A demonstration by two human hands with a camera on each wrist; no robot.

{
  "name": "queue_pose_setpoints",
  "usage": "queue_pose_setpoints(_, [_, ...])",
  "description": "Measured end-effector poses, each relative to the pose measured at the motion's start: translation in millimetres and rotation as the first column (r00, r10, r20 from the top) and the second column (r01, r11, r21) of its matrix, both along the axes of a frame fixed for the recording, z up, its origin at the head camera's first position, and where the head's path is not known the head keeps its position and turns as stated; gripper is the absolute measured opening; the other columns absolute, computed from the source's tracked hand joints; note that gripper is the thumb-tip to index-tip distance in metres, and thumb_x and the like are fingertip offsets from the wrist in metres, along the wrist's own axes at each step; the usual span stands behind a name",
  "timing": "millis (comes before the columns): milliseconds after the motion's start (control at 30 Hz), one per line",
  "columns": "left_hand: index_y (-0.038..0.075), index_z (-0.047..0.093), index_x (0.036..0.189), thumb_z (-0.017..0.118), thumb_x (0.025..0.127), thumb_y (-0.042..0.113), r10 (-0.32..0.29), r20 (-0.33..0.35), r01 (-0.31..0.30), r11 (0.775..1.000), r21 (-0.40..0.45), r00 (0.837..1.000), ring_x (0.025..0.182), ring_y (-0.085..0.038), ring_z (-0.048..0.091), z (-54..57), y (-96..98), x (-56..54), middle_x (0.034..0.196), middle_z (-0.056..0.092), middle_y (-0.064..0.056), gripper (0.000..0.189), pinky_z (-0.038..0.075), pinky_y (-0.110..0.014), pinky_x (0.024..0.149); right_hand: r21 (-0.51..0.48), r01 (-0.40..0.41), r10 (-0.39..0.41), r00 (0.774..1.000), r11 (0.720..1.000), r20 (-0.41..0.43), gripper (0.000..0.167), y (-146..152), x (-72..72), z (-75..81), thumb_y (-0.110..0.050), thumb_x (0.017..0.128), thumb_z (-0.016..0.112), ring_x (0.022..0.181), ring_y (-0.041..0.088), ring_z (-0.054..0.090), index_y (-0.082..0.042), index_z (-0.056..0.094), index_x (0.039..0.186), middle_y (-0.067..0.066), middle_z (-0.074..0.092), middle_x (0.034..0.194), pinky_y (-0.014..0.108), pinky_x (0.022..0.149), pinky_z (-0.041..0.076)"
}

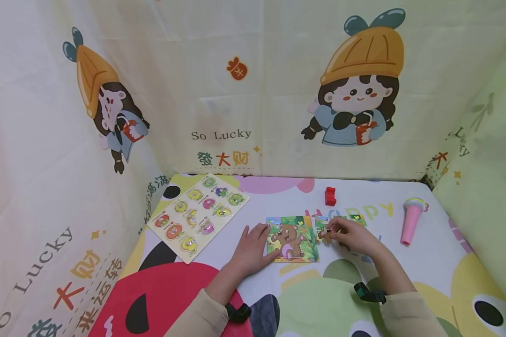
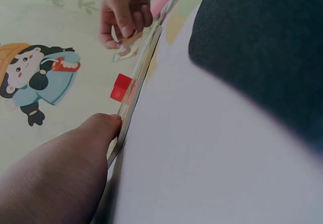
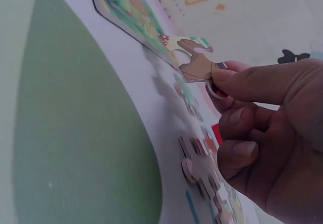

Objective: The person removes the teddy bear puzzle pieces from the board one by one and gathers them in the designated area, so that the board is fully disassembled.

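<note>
A square puzzle board [image 1: 293, 238] with a picture of a brown bear lies on the table. My left hand [image 1: 250, 248] rests on its left side, fingers at the edge and thumb over the lower left. In the left wrist view the thumb touches the rim of the board [image 2: 141, 72]. My right hand [image 1: 354, 236] pinches a jigsaw piece [image 3: 197, 65] between thumb and forefinger, just right of the board. Brown, pink and green show on this piece, and it is held tilted above the table. Other loose jigsaw pieces [image 3: 199, 166] lie beneath the right hand, partly hidden by it.
Left of the board lies a fruit picture board [image 1: 198, 215]. A small red block [image 1: 330, 196] stands behind the loose pieces, and a pink toy microphone [image 1: 411, 222] lies at the right. Printed cloth walls [image 1: 278, 154] enclose the table at the back and sides.
</note>
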State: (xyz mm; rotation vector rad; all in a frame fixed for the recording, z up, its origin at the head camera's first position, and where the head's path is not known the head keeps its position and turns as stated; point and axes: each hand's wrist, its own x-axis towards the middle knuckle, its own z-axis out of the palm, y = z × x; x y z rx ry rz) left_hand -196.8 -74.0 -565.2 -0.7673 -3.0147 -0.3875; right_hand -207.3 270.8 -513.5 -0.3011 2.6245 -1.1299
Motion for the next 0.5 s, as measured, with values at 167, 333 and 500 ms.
queue_pose_setpoints(167, [0.015, 0.035, 0.154, 0.047, 0.092, 0.069, 0.004, 0.002, -0.004, 1.000, -0.006, 1.000, 0.148, -0.022, 0.031, -0.1, -0.1, 0.0, 0.156, 0.035, -0.002, 0.084, 0.015, -0.055, 0.122, 0.005, -0.050, 0.050, 0.998, 0.999, -0.036, 0.013, 7.6, 1.0, -4.4, -0.015, 0.096, 0.064, 0.065, 0.017, 0.055, -0.013, 0.062, 0.108, 0.005, 0.061, 0.089, 0.027, 0.056, 0.047])
queue_pose_setpoints(333, [0.014, 0.034, 0.154, 0.047, 0.092, 0.069, 0.002, 0.011, -0.002, 1.000, -0.005, 1.000, 0.148, -0.022, 0.031, 0.3, -0.1, 0.2, 0.157, 0.035, -0.003, 0.084, 0.015, -0.056, 0.123, 0.002, -0.102, 0.102, 0.994, 0.995, -0.045, 0.012, 11.1, 0.4, -9.6, -0.014, 0.095, 0.065, 0.065, 0.013, 0.053, -0.013, 0.062, 0.107, 0.004, 0.060, 0.086, 0.026, 0.056, 0.048])
queue_pose_setpoints(500, [0.014, 0.034, 0.155, 0.047, 0.092, 0.068, 0.000, 0.005, 0.000, 1.000, -0.006, 1.000, 0.147, -0.022, 0.031, -0.7, 0.6, -0.4, 0.156, 0.035, -0.003, 0.083, 0.015, -0.056, 0.122, 0.048, -0.103, 0.106, 0.993, 0.993, -0.052, 0.012, 9.3, -0.8, -9.5, -0.015, 0.096, 0.065, 0.067, 0.014, 0.054, -0.016, 0.061, 0.107, 0.003, 0.059, 0.088, 0.026, 0.057, 0.049])
